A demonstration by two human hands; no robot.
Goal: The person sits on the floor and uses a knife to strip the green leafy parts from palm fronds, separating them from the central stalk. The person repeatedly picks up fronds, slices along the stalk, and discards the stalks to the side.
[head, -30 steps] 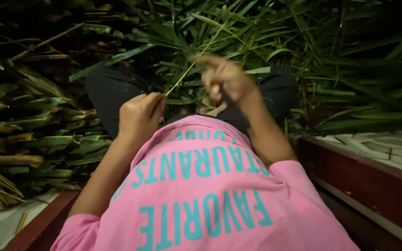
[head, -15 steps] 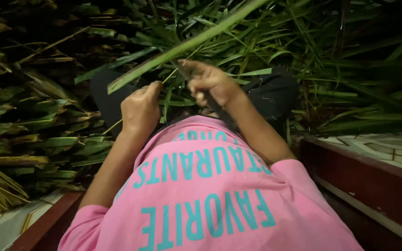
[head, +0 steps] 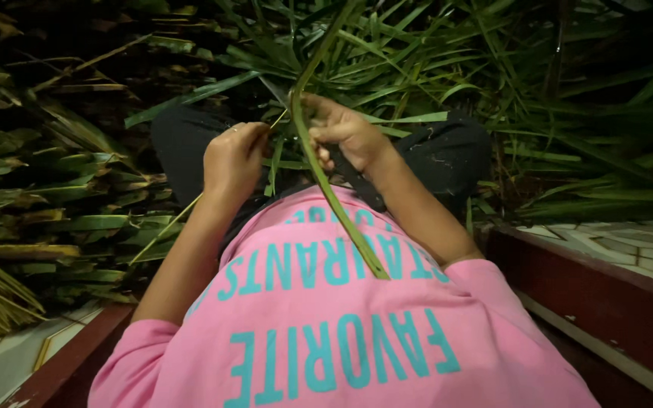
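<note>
Palm leaf strip (head: 325,170): long green blade, pinched near its upper bend by the right hand, the free end trailing down across the pink shirt.
Leaf pile (head: 493,83): biggest thing in view, green fronds heaped beyond and to both sides of the strip, dry yellow sticks off to its far left.
Pink shirt (head: 341,332): below the strip, printed in teal, filling the near foreground.
Red ledge (head: 606,302): right of the strip's lower end, tiled floor past it.
Right hand (head: 349,136): curled closed on the strip, touching it, the nearer of the two.
Left hand (head: 234,155): just left of the strip, fingers closed around a thin pale midrib (head: 183,215) that slants down-left.
Axis: strip runs top to bottom, curving toward the body, between the two hands.
</note>
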